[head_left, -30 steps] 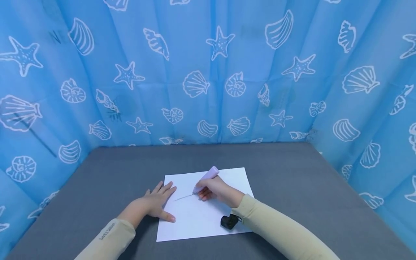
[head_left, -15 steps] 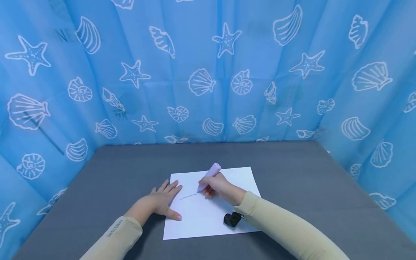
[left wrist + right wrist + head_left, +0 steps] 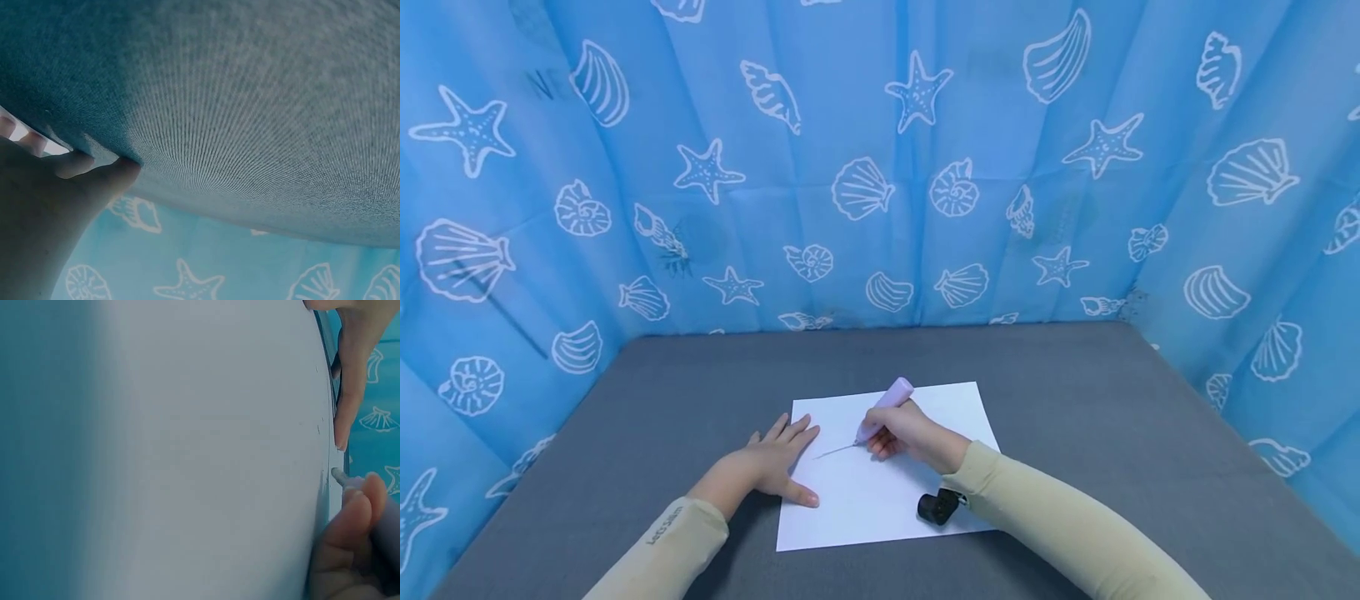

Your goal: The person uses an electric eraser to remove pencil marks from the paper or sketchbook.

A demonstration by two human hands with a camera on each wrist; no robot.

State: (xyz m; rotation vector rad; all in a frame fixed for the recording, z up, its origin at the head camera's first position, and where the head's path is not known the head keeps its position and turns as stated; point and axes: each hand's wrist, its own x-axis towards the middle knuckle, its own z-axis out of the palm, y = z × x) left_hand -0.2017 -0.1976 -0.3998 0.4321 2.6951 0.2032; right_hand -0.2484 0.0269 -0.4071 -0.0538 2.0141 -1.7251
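A white sheet of paper (image 3: 842,508) lies on the grey table. My right hand (image 3: 906,433) pinches a thick lilac pen (image 3: 891,396), its tip at the paper and its barrel tilted up to the right. A thin dark line (image 3: 835,452) runs leftward from the tip. In the right wrist view, curled fingertips (image 3: 359,515) surround the pen near its tip. My left hand (image 3: 771,462) rests with spread fingers over the paper's left edge, thumb on the sheet. The left wrist view shows its fingers (image 3: 106,178) against the table cloth.
A black wrist camera (image 3: 936,507) sits under the right sleeve (image 3: 1045,508), over the paper's lower right part. The grey table (image 3: 1075,400) ends at a blue curtain (image 3: 880,242) with white shells and starfish, behind and at both sides.
The head view has shifted, so the whole scene stands a little further right. Both hands and the pen keep nearly the same place on the paper.
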